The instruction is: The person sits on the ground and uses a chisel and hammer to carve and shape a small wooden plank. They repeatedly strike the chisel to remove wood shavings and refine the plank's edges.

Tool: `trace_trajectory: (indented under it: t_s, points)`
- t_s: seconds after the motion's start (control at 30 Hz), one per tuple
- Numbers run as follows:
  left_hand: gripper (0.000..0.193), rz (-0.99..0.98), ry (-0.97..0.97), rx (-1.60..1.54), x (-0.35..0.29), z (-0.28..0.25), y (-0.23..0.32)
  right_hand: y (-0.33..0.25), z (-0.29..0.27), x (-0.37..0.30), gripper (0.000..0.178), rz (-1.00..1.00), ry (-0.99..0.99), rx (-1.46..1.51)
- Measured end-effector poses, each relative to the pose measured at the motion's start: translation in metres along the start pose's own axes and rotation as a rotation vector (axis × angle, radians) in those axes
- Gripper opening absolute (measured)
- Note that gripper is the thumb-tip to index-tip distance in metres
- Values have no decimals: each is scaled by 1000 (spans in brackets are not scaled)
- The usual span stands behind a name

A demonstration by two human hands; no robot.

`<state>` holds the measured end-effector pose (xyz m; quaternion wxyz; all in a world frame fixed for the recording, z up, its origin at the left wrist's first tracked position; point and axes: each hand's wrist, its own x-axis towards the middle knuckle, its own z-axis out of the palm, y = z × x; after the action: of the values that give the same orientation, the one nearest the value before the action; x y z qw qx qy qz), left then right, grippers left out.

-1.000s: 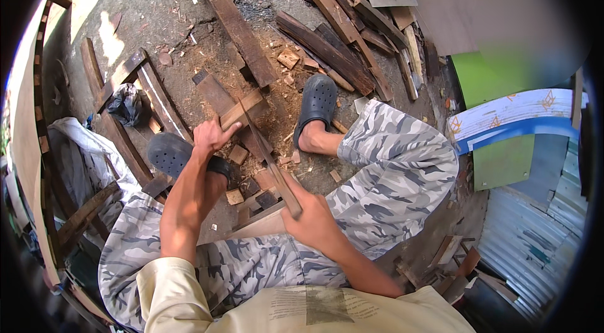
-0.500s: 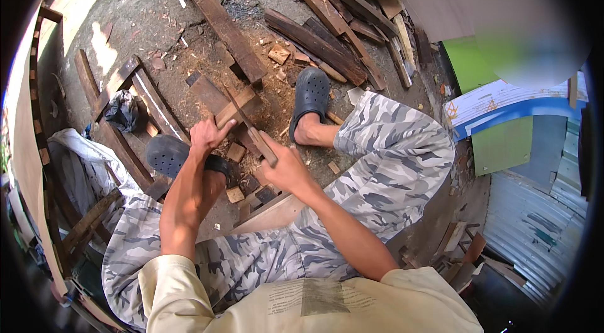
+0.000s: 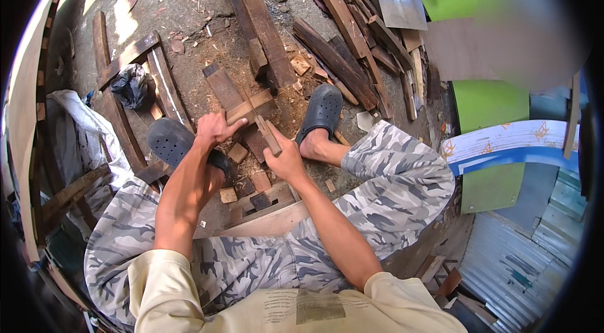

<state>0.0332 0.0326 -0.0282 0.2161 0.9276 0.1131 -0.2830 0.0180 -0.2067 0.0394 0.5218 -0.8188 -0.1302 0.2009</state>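
My left hand (image 3: 216, 129) is closed around the left end of a short brown wood strip (image 3: 259, 104), its thumb along the near side. The strip lies crosswise on a longer dark board (image 3: 224, 89) that slants along the ground between my feet. In my right hand (image 3: 284, 160) is the wooden handle (image 3: 270, 138) of what looks like a handsaw. Its thin blade, seen nearly edge-on, crosses the strip just right of my left thumb. Where the blade meets the wood is too small to make out.
Wood offcuts (image 3: 238, 153) and sawdust lie around the board. A long dark beam (image 3: 267, 31) stretches away ahead, and a lumber pile (image 3: 340, 59) is at the far right. A wooden frame (image 3: 167, 87) and a black plastic bag (image 3: 130, 86) sit at left. Dark clogs (image 3: 321, 108) flank the work.
The view has shifted, so the ground appears farther right and lower. The saw handle is slightly closer to the wood strip. Both hands keep their grips.
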Motion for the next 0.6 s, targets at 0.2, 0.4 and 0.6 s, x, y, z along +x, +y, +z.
trace_trajectory:
  t_s: [0.2,0.4,0.6]
  points:
    - [109,-50,-54,-18,-9,10,-18,-110,-66,-127,71,326,-131,-69]
    - [109,-78,-35,0,-7,11,-18,-72,-38,-73,66,165,-88,-60]
    - [109,-74,-79,-33,-6,12,-23,-47,-10,-37,65,172,-77,-91]
